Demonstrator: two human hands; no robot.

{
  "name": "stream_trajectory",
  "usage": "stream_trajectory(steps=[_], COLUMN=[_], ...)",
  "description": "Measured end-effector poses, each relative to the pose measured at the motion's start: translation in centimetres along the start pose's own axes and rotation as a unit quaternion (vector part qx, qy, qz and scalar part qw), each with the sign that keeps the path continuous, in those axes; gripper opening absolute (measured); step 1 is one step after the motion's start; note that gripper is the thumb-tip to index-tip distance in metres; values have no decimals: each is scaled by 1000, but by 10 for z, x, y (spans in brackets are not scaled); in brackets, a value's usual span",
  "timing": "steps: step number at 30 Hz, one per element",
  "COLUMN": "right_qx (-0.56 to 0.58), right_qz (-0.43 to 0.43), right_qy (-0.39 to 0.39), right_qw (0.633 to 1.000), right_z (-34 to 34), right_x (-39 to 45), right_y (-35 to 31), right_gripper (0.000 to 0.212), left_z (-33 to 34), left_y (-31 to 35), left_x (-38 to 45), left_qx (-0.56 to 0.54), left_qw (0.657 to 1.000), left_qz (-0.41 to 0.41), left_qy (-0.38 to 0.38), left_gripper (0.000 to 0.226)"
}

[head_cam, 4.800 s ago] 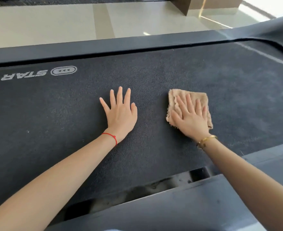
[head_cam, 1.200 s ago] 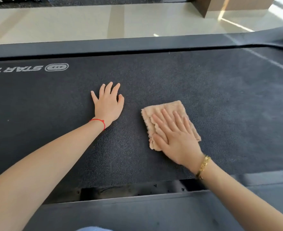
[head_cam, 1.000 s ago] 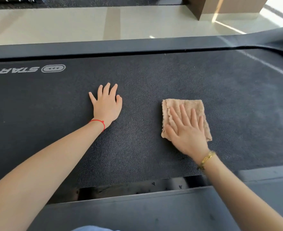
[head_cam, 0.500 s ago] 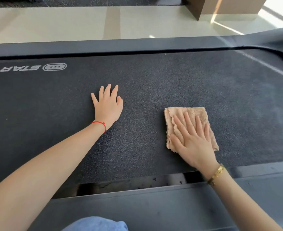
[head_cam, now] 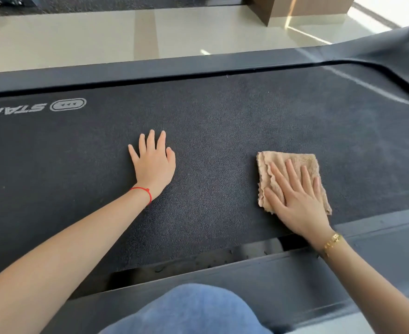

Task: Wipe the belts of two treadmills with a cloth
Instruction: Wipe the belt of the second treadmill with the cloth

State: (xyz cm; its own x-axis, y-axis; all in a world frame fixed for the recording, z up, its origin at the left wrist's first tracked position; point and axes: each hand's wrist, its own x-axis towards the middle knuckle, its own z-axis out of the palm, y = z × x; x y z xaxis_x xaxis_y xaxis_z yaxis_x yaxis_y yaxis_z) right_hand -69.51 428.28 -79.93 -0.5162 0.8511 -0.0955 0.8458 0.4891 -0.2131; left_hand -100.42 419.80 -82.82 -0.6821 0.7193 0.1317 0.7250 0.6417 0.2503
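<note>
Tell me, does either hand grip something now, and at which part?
Nothing is gripped. The right hand presses flat on the cloth, covering its near half; the left hand lies flat on the belt.

The right hand (head_cam: 297, 198) covers much of the cloth (head_cam: 292, 162). The white logo (head_cam: 37, 108) runs off the left edge, so only "STAR" shows.

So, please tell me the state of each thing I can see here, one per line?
Beige terry cloth: folded, flat on belt.
Dark textured treadmill belt: uncovered, lies flat.
Right hand: fingers straight, presses cloth.
Left hand: flat, rests on belt.
</note>
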Motion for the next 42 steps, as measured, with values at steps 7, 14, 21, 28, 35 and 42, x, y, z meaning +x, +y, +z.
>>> stream_trajectory(steps=[7,14,21,28,35,42], right_qx=[-14,-6,-4,-13,-9,-16], right_qz=[-109,-126,-16,-185,-54,-140], right_qy=[-30,-23,-12,12,-17,-26], right_qw=[994,992,1000,983,998,990], right_z=[13,2,-9,3,-24,-1], right_x=[-40,8,116,132,241,291], right_y=[-33,9,32,16,59,-46], right_gripper=[63,60,60,59,61,63], left_z=[-4,10,33,40,44,47], left_y=[32,91,123,127,137,138], left_x=[-13,6,16,26,35,34], left_qx=[-13,-30,-17,15,26,58], left_qw=[998,996,999,999,999,998], left_qz=[47,78,41,26,10,10], left_qy=[-32,-33,-29,-16,-19,-15], left_gripper=[58,57,58,58,58,62])
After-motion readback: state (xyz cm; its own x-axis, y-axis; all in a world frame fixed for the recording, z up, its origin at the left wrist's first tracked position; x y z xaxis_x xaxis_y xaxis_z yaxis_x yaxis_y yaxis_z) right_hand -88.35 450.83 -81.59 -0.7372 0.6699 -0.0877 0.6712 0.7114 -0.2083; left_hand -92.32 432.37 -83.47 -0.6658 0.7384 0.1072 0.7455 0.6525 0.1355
